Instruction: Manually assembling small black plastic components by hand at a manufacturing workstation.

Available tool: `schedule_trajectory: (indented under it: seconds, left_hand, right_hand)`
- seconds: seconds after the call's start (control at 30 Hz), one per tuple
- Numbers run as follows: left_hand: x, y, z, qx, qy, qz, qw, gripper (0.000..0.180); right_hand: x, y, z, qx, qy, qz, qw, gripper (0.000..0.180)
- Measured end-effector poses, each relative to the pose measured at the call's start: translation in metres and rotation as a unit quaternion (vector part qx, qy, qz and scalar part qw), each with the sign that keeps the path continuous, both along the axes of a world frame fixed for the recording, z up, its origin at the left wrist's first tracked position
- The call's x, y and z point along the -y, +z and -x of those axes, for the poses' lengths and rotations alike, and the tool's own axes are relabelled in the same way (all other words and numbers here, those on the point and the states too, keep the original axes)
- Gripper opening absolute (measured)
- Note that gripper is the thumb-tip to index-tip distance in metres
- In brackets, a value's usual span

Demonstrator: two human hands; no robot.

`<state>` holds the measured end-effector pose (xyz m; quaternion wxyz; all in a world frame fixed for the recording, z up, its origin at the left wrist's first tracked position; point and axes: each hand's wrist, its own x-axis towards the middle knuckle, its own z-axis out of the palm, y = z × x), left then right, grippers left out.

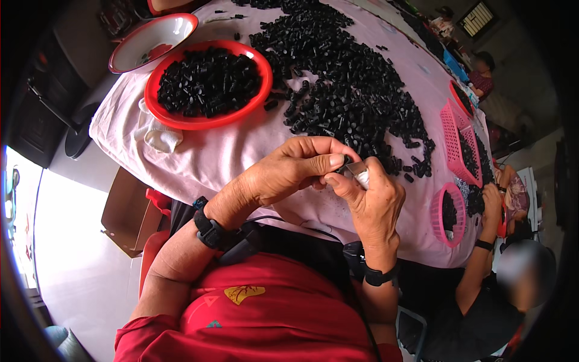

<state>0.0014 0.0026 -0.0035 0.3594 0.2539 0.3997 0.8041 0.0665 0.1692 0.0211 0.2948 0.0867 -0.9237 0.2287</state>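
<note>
Hands: left hand (295, 169) and right hand (371, 199) together pinch a small grey metal piece (354, 168).
Bowl: round red plastic bowl (181, 117) at 11 o'clock holds small black plastic pieces (208, 81).
Cloth: loose black pieces (356, 90) heaped at 12 o'clock.

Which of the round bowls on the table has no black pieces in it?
The white bowl with the red rim, at the far left corner. The big red bowl beside it is heaped with small black pieces.
</note>
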Motion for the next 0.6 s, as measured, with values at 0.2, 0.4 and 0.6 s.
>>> schedule_trajectory:
  seconds: [0.2, 0.4, 0.6]
  left_hand:
    - [0.0004, 0.0015, 0.0002, -0.010, 0.002, 0.000, 1.000, 0.031]
    - [-0.0011, 0.0014, -0.0011, 0.002, 0.021, 0.006, 1.000, 0.031]
    - [-0.0010, -0.0012, -0.0003, 0.026, -0.001, -0.007, 1.000, 0.032]
  right_hand:
    - [-0.0003, -0.0001, 0.0004, 0.013, -0.001, -0.003, 1.000, 0.057]
    - [-0.0007, -0.0054, 0.0007, 0.001, -0.003, -0.038, 0.999, 0.056]
    - [0.0006, -0.0014, 0.0004, -0.016, 0.001, 0.002, 1.000, 0.056]
